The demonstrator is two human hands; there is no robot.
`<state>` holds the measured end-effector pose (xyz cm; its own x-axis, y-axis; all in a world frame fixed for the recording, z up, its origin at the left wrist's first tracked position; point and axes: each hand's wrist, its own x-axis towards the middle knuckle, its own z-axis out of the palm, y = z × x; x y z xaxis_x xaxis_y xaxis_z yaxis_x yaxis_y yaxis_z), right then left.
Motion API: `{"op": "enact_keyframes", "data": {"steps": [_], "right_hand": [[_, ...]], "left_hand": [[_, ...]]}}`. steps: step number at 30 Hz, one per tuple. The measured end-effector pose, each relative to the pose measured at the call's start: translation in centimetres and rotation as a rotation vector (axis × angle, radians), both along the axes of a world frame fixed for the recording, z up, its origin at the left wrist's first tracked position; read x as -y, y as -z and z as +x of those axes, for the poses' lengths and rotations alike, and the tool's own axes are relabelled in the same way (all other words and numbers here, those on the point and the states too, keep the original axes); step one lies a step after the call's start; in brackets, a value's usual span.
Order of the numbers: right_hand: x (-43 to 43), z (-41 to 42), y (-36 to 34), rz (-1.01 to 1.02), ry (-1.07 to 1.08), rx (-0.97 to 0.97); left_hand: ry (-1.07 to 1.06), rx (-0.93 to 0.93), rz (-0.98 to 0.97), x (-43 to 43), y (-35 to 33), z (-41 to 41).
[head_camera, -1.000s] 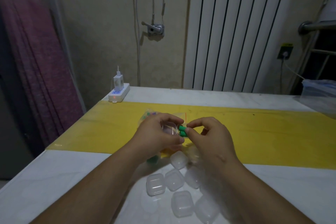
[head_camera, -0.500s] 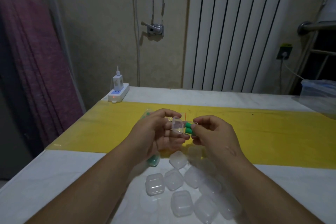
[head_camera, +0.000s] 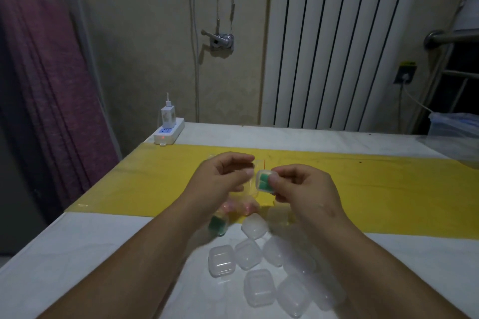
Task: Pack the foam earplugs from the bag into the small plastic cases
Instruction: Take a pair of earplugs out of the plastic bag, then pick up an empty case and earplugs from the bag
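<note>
Where the right hand (head_camera: 298, 189) pinches a small clear case (head_camera: 262, 173) between thumb and fingertips, we see 2 green earplugs (head_camera: 264, 182) packed together inside it, above the yellow strip (head_camera: 388, 189) of the table (head_camera: 77, 254). Whether its lid is snapped down we cannot tell. The left hand (head_camera: 223, 179) sits just beside the case on its left, fingers loosely curled round nothing we can see, thumb pointing at the case without clearly touching it. We judge this case due for setting down. The empty cases (head_camera: 248, 254) lie below, toward the person and nearer the right hand. 1 filled case (head_camera: 218, 225) rests under the left wrist, and the bag (head_camera: 248, 208) lies flat beneath both hands.
</note>
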<state>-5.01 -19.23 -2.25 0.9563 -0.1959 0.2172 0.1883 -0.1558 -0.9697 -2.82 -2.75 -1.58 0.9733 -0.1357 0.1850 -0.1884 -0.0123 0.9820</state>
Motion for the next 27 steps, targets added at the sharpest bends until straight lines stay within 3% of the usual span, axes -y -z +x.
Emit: {"op": "enact_keyframes", "data": {"steps": [5, 10, 21, 27], "right_hand": [[-0.8, 0.0, 0.6, -0.179, -0.057, -0.004], [-2.8, -0.6, 0.9, -0.620, -0.055, -0.055], [-3.8, -0.1, 1.6, -1.079, -0.053, 0.019], [-1.9, 1.0, 0.0, -0.914, 0.031, -0.012]], "left_hand": [[-0.220, 0.019, -0.015, -0.7, 0.1, 1.0], [-0.332, 0.029, -0.067, -1.0, -0.1, 1.0], [-0.432, 0.031, -0.011, -1.1, 0.9, 1.5], [-0.392, -0.007, 0.107, -2.4, 1.5, 2.7]]}}
